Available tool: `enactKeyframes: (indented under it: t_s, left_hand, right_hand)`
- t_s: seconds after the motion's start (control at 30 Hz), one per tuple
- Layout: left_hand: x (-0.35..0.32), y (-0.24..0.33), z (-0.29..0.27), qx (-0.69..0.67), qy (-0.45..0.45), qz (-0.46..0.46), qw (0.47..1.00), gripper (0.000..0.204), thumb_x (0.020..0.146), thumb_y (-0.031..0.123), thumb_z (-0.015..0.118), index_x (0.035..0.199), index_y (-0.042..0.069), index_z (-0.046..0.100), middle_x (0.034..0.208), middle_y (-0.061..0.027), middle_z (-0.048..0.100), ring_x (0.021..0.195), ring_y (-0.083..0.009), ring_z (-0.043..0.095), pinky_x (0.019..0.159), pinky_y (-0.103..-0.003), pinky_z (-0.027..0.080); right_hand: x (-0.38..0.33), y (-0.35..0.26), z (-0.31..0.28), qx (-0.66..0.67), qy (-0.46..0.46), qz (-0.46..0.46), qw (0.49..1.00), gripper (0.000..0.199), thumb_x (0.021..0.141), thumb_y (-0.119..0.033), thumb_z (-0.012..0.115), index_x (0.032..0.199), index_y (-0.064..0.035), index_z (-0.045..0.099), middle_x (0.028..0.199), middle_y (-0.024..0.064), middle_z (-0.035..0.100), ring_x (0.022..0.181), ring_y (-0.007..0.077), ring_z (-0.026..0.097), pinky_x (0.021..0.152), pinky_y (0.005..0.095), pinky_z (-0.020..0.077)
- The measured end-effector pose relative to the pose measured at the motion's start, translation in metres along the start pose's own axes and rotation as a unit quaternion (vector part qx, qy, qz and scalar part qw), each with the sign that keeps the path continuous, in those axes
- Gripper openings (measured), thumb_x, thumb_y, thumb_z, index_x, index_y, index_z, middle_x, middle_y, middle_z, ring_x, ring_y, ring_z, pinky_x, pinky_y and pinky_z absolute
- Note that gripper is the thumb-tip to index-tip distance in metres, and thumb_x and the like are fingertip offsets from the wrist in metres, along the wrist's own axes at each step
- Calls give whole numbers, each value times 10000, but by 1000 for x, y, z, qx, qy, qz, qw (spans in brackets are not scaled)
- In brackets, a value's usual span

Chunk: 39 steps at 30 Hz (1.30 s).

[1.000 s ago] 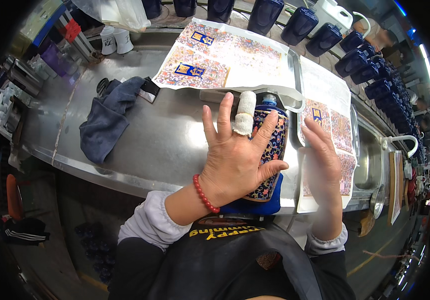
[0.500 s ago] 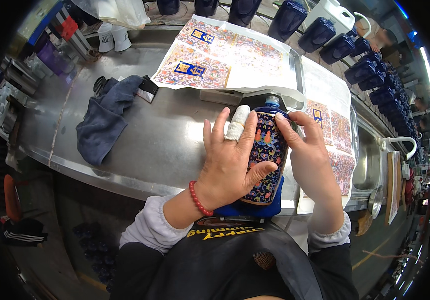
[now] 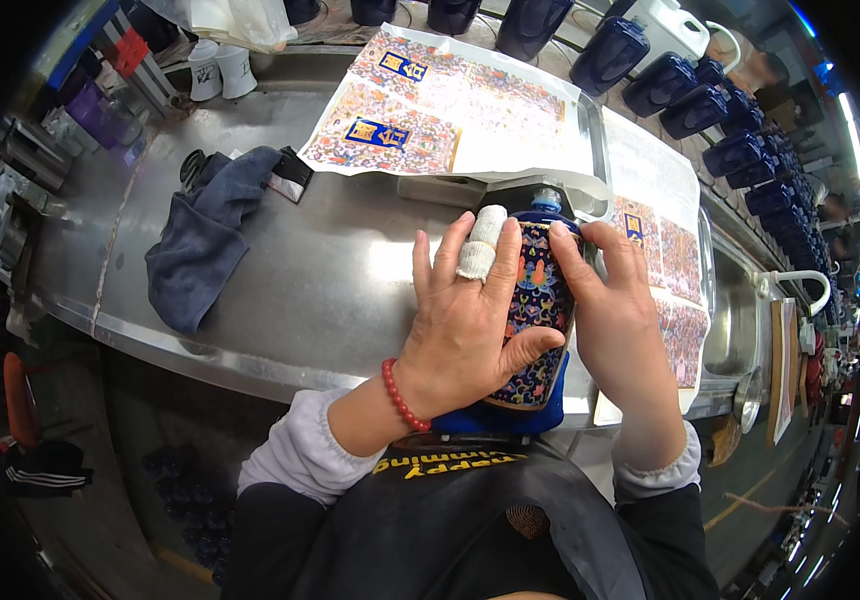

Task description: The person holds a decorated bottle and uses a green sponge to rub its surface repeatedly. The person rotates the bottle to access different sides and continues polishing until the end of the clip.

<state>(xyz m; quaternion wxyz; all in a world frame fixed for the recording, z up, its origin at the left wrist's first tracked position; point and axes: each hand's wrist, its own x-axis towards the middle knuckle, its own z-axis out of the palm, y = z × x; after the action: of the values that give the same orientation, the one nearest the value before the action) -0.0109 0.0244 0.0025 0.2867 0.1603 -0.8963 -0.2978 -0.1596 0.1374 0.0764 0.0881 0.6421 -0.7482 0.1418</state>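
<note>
Both hands clasp blue bottle [image 3: 540, 310] at bench edge.
Left hand [image 3: 470, 320] spread flat, bandaged finger; right hand [image 3: 615, 310] wraps its side. Patterned label sheets [image 3: 450, 105] lie behind; blue cloth [image 3: 200, 235] left.

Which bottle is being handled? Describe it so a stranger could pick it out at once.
On the steel workbench, look at the near edge, just in front of the person. The left hand and right hand press on a dark blue bottle lying there. Unlike the plain blue bottles lined up behind, it wears a multicoloured patterned label.
</note>
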Motion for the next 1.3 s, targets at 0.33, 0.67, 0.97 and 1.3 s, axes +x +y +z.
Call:
enactKeyframes:
  t_s: [0.33, 0.67, 0.97, 1.3]
  left_hand:
    - [-8, -3, 2, -54, 7, 35, 998, 1040, 958, 762, 386, 1571, -74, 304, 1488, -328, 453, 1434, -518, 298, 1156, -707, 116]
    - [-7, -7, 1, -45, 5, 47, 998, 1020, 959, 759, 388, 1561, -63, 339, 1467, -308, 486, 1455, -486, 283, 1163, -711, 106]
    - [-8, -3, -4, 70, 74, 147, 984, 925, 926, 821, 355, 1496, 112, 524, 1435, -82, 552, 1388, -330, 373, 1227, -622, 38]
    - [6, -14, -11, -28, 99, 73, 992, 668, 1017, 613, 486, 1362, 62, 638, 1335, -129, 650, 1358, -361, 417, 1235, -528, 99]
  right_hand:
    - [-12, -4, -3, -3, -24, 19, 1000, 679, 811, 55, 608, 1458, -150, 587, 1376, 220, 493, 1167, 403, 553, 982, 492, 480]
    - [-10, -7, -2, -18, -13, 12, 1000, 653, 815, 51, 609, 1440, -141, 599, 1357, 223, 500, 1158, 405, 558, 964, 483, 495]
    - [-11, -4, 1, -5, 9, 11, 1000, 678, 788, 84, 613, 1428, -140, 606, 1343, 215, 512, 1119, 393, 572, 950, 471, 506]
    - [-15, 2, 6, 35, 25, 38, 998, 671, 809, 127, 584, 1440, -102, 579, 1361, 190, 557, 1195, 390, 570, 1021, 460, 480]
